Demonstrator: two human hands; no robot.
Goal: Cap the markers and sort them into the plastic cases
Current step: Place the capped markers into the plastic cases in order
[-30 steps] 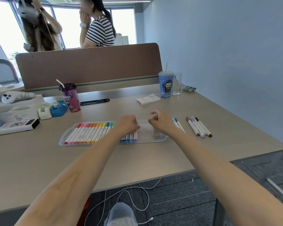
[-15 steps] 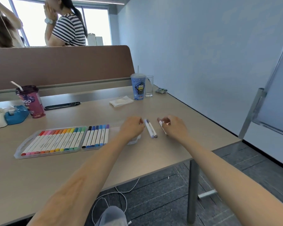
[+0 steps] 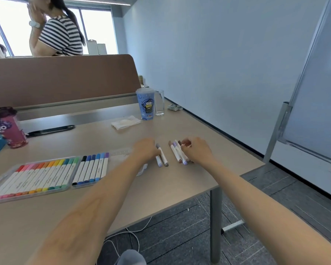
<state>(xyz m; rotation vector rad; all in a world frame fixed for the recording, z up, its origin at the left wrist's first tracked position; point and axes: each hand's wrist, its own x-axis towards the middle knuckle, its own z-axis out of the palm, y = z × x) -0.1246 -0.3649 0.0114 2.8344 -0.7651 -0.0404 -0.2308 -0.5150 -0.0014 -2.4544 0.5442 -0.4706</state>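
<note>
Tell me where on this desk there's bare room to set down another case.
Bare desk lies between the napkin and the marker case, and along the near edge below the case. Crowded: the loose markers between the left hand and right hand.

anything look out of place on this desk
Only the loose markers: two by the left hand and a few by the right hand lie on the table, outside the plastic case. Nothing looks spilled.
</note>
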